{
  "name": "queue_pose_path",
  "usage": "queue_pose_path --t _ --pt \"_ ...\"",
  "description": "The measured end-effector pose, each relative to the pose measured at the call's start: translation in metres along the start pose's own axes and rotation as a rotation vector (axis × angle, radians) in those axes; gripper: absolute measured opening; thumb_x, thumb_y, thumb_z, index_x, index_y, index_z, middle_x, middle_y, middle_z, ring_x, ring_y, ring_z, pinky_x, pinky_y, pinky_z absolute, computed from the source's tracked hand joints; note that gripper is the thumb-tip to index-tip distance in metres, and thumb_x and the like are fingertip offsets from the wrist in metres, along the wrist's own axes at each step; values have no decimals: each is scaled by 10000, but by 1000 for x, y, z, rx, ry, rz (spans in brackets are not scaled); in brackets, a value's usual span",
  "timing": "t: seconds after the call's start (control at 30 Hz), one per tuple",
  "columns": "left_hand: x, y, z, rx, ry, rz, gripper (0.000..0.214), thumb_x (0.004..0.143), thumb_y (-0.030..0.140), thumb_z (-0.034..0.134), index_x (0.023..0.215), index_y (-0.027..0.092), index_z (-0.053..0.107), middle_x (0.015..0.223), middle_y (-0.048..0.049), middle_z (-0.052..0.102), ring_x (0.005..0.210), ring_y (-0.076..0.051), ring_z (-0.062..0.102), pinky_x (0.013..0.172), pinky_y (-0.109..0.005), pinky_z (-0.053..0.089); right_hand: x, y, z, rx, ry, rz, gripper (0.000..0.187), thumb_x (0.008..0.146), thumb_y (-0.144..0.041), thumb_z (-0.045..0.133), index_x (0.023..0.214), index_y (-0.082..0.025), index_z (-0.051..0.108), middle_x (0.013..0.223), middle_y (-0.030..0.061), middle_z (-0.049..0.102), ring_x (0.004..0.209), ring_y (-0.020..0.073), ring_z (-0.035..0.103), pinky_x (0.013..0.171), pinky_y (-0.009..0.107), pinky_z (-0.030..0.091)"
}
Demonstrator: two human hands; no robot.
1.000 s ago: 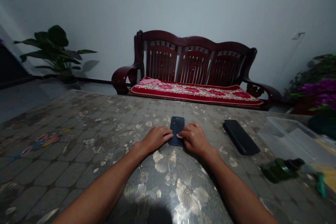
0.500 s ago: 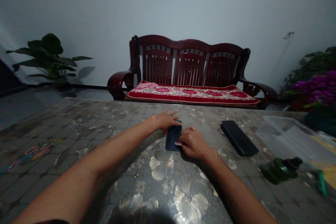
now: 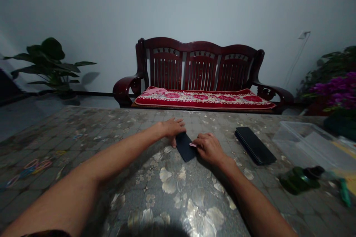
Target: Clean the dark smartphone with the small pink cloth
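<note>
A dark blue phone (image 3: 185, 146) lies on the patterned table (image 3: 172, 185), turned at an angle. My left hand (image 3: 172, 128) rests on its far upper-left corner, fingers curled over the edge. My right hand (image 3: 208, 147) presses against its right edge with the fingers bent, and a small pink thing (image 3: 192, 144) sits at the fingertips. A second black phone (image 3: 254, 144) lies flat to the right, apart from both hands.
A clear plastic box (image 3: 308, 143) and a dark green bottle (image 3: 299, 180) lie at the right. Coloured rubber bands (image 3: 33, 165) are scattered at the left. Behind the table stand a wooden bench (image 3: 200, 74) with a red cushion, and plants on both sides.
My left hand reached from beside the phone to its far end, then drew back to the upper-left corner. The phone has rotated, its near end swinging to the right.
</note>
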State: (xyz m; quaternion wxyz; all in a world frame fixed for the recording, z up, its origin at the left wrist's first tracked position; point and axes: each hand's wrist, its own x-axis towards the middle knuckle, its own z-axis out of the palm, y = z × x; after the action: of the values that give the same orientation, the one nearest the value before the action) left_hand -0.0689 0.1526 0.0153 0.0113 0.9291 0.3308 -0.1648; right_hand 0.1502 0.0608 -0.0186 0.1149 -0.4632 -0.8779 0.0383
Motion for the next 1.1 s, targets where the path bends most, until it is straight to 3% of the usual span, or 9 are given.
queue_pose_path --t 0.17,0.37,0.63,0.83,1.1 --pt "-39 15 14 -43 85 -145 644 691 594 810 1118 143 642 1196 -176 658 1137 -349 608 1037 -449 412 2 1 -3 -65 16 65 278 934 -151 527 1045 -244 764 948 54 698 919 178 597 830 303 311" --pt "-66 52 29 -104 192 -382 643 745 650 738 1126 140 652 1210 -189 653 1147 -355 600 1085 -486 347 4 -4 1 -116 46 62 273 949 -177 513 1018 -237 771 952 78 701 919 207 605 828 326 315" --pt "-67 108 25 -139 211 -701 653 774 668 699 1100 102 686 1134 -235 677 1035 -386 640 949 -483 410 -2 -17 -2 -79 -11 -32 256 883 -128 554 993 -219 766 912 56 697 887 185 605 831 310 319" --pt "-76 108 26 -186 207 -627 624 737 646 726 1100 139 702 1150 -208 684 1067 -382 636 993 -502 385 1 0 6 -131 77 145 278 966 -182 490 1025 -213 760 975 84 692 898 198 600 817 315 328" --pt "-83 98 30 -246 203 -551 588 742 612 738 1092 140 710 1140 -189 675 1093 -373 622 939 -454 450 -1 -18 7 -113 32 46 229 917 -146 533 953 -199 752 918 74 688 894 198 601 816 321 323"
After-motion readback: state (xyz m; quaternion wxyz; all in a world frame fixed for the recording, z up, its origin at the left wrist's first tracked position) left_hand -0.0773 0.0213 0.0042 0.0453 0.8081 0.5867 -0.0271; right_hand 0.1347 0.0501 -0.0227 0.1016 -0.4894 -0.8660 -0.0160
